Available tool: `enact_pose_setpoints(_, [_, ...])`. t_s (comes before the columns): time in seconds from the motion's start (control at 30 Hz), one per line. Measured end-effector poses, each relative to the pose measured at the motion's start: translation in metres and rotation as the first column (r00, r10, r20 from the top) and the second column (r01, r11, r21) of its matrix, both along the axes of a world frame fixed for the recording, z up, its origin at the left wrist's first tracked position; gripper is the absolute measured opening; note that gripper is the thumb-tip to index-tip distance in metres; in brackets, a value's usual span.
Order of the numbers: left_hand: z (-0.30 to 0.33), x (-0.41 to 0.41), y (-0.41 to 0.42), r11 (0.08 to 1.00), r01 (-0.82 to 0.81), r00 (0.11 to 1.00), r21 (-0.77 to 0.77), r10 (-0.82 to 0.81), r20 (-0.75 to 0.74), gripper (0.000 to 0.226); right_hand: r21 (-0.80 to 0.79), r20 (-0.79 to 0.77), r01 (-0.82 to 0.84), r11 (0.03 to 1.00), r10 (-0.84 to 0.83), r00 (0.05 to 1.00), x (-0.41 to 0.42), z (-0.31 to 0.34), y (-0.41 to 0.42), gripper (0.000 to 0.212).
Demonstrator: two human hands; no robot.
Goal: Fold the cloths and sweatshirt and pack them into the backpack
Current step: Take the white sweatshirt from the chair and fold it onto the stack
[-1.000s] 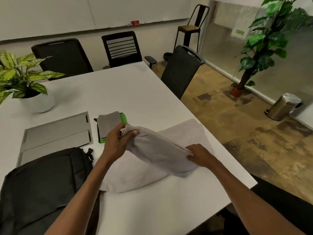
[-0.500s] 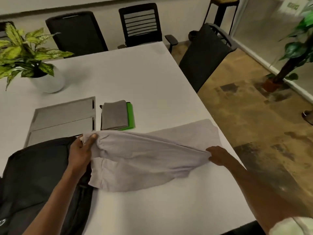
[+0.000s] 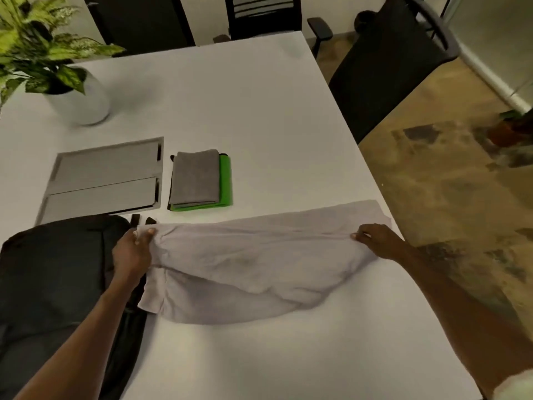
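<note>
The pale grey sweatshirt lies spread across the near part of the white tabletop, its right end reaching almost to the tabletop's right edge, beyond which the floor drops away. The left hand has its grip pinched on the sweatshirt's left end, just over the black backpack, which lies flat at the near left corner and hems in that side. The right hand pinches the upper fold near the right end, close to the edge. Bare tabletop lies in front of the sweatshirt, toward the person, and a wide stretch lies beyond it. Behind the sweatshirt, apart from it, sit folded cloths, grey on top of green, beside a flat grey panel. A potted plant stands at the far left, and black chairs ring the far and right sides.
</note>
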State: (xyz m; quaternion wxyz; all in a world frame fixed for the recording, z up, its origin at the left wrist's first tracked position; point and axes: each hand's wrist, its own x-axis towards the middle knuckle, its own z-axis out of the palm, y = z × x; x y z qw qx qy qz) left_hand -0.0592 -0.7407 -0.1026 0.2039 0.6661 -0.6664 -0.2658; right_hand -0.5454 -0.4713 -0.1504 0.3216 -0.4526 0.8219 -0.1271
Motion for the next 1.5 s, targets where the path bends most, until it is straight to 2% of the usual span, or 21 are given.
enact_pose_setpoints(0.13, [-0.023, -0.004, -0.02, 0.999, 0.035, 0.989, 0.026, -0.039, 0.142, 0.042, 0.004, 0.018, 0.056, 0.998, -0.056, 0.998, -0.009, -0.016, -0.006, 0.033])
enact_pose_setpoints(0.27, [-0.046, -0.007, -0.032, 0.964, 0.012, 0.994, 0.267, -0.041, 0.104, 0.052, 0.061, 0.02, 0.078, 0.995, -0.079, 0.997, -0.021, -0.028, -0.005, 0.035])
enact_pose_setpoints(0.37, [-0.059, -0.003, -0.024, 0.924, -0.026, 0.995, 0.382, -0.012, 0.098, 0.071, 0.161, 0.043, -0.047, 0.986, 0.041, 0.998, -0.03, -0.034, -0.002, 0.031])
enact_pose_setpoints(0.47, [-0.064, -0.002, -0.017, 0.959, -0.026, 0.989, 0.281, -0.016, 0.146, 0.061, 0.18, 0.112, -0.119, 0.977, 0.1, 0.989, -0.041, -0.035, -0.001, 0.021])
enact_pose_setpoints(0.57, [-0.063, -0.003, -0.013, 0.978, -0.081, 0.996, 0.193, 0.072, 0.051, 0.051, 0.158, 0.168, -0.039, 0.987, 0.012, 0.986, -0.044, -0.028, -0.002, 0.014])
enact_pose_setpoints(0.67, [-0.064, -0.004, -0.013, 0.977, -0.091, 0.995, 0.195, 0.096, -0.014, 0.049, 0.096, 0.151, 0.02, 0.995, -0.034, 0.988, -0.039, -0.028, -0.001, 0.012])
enact_pose_setpoints(0.73, [-0.064, -0.004, -0.011, 0.984, -0.052, 0.996, 0.171, 0.039, 0.079, 0.052, 0.079, 0.109, 0.04, 0.996, -0.048, 0.993, -0.035, -0.031, 0.001, 0.01])
enact_pose_setpoints(0.8, [-0.068, -0.008, 0.001, 0.998, 0.004, 0.978, 0.066, -0.017, 0.208, 0.055, 0.087, 0.054, 0.052, 0.995, -0.057, 0.997, -0.031, -0.036, 0.004, 0.011])
enact_pose_setpoints(0.83, [-0.068, -0.016, 0.015, 1.0, 0.017, 0.975, 0.004, -0.018, 0.222, 0.054, 0.084, 0.04, 0.065, 0.994, -0.069, 0.997, -0.03, -0.038, 0.007, 0.013])
enact_pose_setpoints(0.93, [-0.074, -0.048, 0.068, 0.995, 0.068, 0.994, -0.078, -0.061, 0.094, 0.044, 0.062, 0.038, 0.1, 0.993, -0.103, 0.994, -0.027, -0.041, 0.012, 0.02])
enact_pose_setpoints(1.03, [-0.074, -0.08, 0.117, 0.991, 0.03, 0.993, 0.134, -0.014, -0.119, 0.03, 0.033, 0.03, 0.133, 0.991, -0.134, 0.991, -0.023, -0.043, 0.016, 0.023])
enact_pose_setpoints(1.1, [-0.074, -0.098, 0.148, 0.966, 0.024, 0.982, 0.256, 0.024, -0.186, 0.023, -0.006, 0.018, 0.181, 0.984, -0.181, 0.983, -0.019, -0.046, 0.018, 0.023])
enact_pose_setpoints(1.17, [-0.081, -0.116, 0.177, 0.916, 0.074, 0.973, 0.394, 0.02, -0.229, 0.029, -0.035, -0.007, 0.219, 0.975, -0.22, 0.976, -0.014, -0.047, 0.021, 0.022])
enact_pose_setpoints(1.2, [-0.084, -0.124, 0.192, 0.871, 0.081, 0.958, 0.485, 0.067, -0.28, 0.034, -0.043, -0.029, 0.224, 0.974, -0.226, 0.974, -0.011, -0.049, 0.023, 0.022])
enact_pose_setpoints(1.3, [-0.082, -0.147, 0.226, 0.692, 0.073, 0.824, 0.718, 0.364, -0.434, 0.033, -0.06, -0.051, 0.24, 0.969, -0.243, 0.969, -0.005, -0.053, 0.027, 0.021])
enact_pose_setpoints(1.4, [-0.082, -0.167, 0.245, 0.537, 0.139, 0.635, 0.832, 0.597, -0.491, 0.037, -0.078, -0.039, 0.249, 0.965, -0.253, 0.967, -0.003, -0.053, 0.027, 0.019])
enact_pose_setpoints(1.47, [-0.083, -0.176, 0.252, 0.507, 0.163, 0.626, 0.846, 0.61, -0.486, 0.036, -0.083, -0.026, 0.248, 0.965, -0.251, 0.968, -0.004, -0.053, 0.027, 0.018])
enact_pose_setpoints(1.5, [-0.083, -0.18, 0.254, 0.511, 0.182, 0.652, 0.84, 0.577, -0.492, 0.036, -0.089, -0.018, 0.244, 0.966, -0.247, 0.969, -0.005, -0.053, 0.028, 0.018])
